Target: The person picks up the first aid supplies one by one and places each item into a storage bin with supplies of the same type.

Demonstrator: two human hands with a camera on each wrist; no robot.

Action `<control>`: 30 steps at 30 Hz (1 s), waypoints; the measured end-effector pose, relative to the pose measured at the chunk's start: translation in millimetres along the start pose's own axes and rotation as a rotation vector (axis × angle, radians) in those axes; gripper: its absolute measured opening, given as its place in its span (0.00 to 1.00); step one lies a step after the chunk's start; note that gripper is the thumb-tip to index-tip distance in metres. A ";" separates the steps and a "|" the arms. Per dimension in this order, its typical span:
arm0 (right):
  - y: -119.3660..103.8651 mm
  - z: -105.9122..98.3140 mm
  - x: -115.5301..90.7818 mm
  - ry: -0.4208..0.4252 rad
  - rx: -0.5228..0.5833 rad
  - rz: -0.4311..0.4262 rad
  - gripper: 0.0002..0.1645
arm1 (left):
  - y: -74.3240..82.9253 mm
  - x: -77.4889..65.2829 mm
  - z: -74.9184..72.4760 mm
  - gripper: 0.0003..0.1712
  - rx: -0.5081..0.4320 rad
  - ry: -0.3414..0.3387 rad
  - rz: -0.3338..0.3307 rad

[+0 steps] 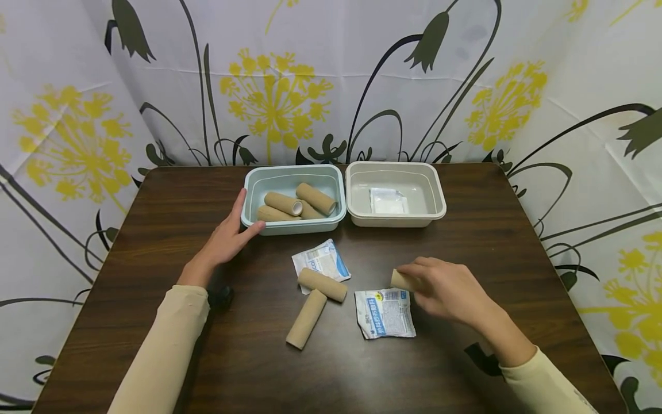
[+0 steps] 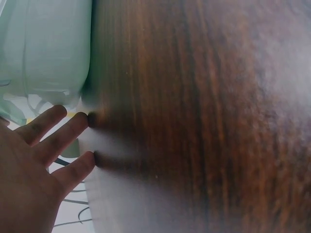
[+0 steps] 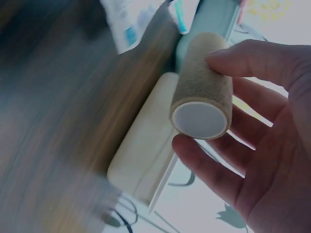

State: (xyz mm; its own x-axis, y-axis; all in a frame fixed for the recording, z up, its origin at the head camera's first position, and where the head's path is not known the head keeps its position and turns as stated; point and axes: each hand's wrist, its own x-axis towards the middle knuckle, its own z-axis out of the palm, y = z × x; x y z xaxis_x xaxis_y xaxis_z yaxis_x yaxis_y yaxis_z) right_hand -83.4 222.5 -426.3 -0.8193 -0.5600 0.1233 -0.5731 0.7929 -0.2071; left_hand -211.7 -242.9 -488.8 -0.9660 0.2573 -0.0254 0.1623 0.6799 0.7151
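Pinching a cardboard tube (image 3: 203, 80) in my right hand (image 1: 450, 288), I am holding it beside a printed packet (image 1: 385, 314), toward the right edge of the worktop (image 1: 496, 247). My outstretched left hand (image 1: 223, 241) is resting against the near left corner of a blue tub (image 1: 302, 229), which is standing beside a beige tub (image 1: 394, 221) at the far edge.

"Backdrop?"
"Cloth (image 1: 341, 34), white, from eight o'clock over twelve to four; yellow flower heads (image 1: 274, 95) at eleven and two, dark bell-flower (image 1: 433, 40) at one."
"Support?"
"Counter (image 1: 357, 376), dark brown, wood-grained, reaching six."
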 end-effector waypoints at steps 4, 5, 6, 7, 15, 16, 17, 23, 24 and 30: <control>-7.1 -1.0 17.9 0.009 0.063 -0.014 0.27 | 0.2 -1.1 0.1 0.52 -0.004 0.000 -0.003; -8.8 -1.2 22.8 0.010 0.079 -0.017 0.27 | 0.1 -1.3 0.1 0.52 -0.006 0.002 -0.006; -10.3 -1.3 27.7 0.012 0.093 -0.024 0.27 | -0.2 -1.5 0.1 0.52 -0.006 0.001 -0.006; -11.8 -1.4 32.7 0.012 0.106 -0.027 0.28 | -0.3 -1.7 0.0 0.52 -0.006 0.000 -0.007; -18.9 -8.3 80.4 0.040 0.180 -0.088 0.28 | -3.1 -1.2 -0.4 0.52 0.000 0.000 -0.018; -19.3 -9.0 86.9 0.050 0.186 -0.095 0.28 | -3.3 -0.9 -0.1 0.52 0.000 -0.001 -0.020; -19.5 -8.8 93.9 0.056 0.197 -0.102 0.28 | -3.3 -1.0 0.0 0.52 0.000 -0.004 -0.020; -24.9 4.2 136.3 0.093 0.242 -0.108 0.28 | -2.8 -0.6 0.3 0.52 -0.004 0.000 -0.017; -26.4 6.7 142.7 0.106 0.236 -0.107 0.28 | -2.6 -0.3 0.6 0.52 -0.005 0.000 -0.018; -35.0 18.1 176.7 0.160 0.204 -0.153 0.29 | -1.9 -1.1 0.3 0.52 -0.002 -0.005 -0.025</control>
State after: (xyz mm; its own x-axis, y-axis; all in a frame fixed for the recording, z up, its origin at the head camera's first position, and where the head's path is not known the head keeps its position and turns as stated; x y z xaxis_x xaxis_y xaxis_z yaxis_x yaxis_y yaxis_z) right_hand -207.8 91.5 -414.9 -0.7253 -0.6114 0.3164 -0.6880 0.6286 -0.3626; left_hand -210.9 -244.3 -490.4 -0.9686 0.2440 -0.0471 0.1376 0.6845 0.7159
